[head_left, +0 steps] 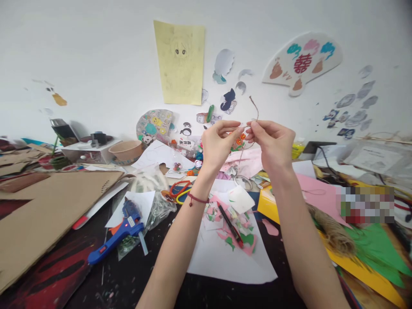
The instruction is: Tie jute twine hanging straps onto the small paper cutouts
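Observation:
Raised above the table, my left hand (219, 141) and my right hand (274, 141) meet nearly fingertip to fingertip. A thin brown piece of twine (254, 106) sticks up from between the thumb and fingers of my right hand, its loose end bending left. My left thumb and forefinger pinch the same twine close by; the exact crossing is small and partly hidden by the fingers. Another strand hangs below the hands. Behind them stand small orange flowers (238, 140), partly covered by my fingers.
White paper (231, 270) below carries coloured scraps and a black-and-red pen (230, 225). A blue glue gun (117, 240) lies left, near orange-handled scissors (178, 189) and cardboard (58, 206). At right are a twine roll (334, 231) and coloured sheets. A wall with paper cutouts stands behind.

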Motion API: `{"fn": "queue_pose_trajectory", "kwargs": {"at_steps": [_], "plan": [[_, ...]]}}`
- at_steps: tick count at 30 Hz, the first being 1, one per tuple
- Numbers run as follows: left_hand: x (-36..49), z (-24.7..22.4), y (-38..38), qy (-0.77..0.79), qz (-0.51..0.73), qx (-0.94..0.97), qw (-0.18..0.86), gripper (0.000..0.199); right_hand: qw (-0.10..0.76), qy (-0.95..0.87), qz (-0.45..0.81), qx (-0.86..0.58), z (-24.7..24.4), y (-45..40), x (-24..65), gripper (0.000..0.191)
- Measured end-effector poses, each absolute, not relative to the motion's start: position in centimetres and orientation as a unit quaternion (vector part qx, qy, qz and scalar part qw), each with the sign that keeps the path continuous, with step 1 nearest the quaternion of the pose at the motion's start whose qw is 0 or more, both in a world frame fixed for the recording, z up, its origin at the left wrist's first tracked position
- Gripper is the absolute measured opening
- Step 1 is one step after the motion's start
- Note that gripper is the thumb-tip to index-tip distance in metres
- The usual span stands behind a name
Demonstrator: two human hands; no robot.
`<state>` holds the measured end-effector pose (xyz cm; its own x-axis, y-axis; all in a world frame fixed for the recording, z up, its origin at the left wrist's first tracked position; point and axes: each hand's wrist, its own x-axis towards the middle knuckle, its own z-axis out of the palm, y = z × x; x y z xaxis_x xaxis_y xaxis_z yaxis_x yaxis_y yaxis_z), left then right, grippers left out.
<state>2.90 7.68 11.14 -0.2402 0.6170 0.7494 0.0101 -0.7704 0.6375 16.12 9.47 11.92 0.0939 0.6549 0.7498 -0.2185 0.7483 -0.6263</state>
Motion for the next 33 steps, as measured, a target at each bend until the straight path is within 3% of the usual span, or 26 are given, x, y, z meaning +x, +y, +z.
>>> {"fn": "queue_pose_trajectory", "kwargs": {"at_steps": [16,33], "plan": [[2.53,11.25,7.72,0.207,0.734,0.589,0.267,0.015,0.689,-0.597,0.365,-0.188,12.11,9.21,15.93,0.026],[2.59,11.50,7.59,0.218,0.745,0.593,0.215,0.009,0.662,-0.616,0.398,-0.157,11.91,9.62,15.62,0.030]]}}
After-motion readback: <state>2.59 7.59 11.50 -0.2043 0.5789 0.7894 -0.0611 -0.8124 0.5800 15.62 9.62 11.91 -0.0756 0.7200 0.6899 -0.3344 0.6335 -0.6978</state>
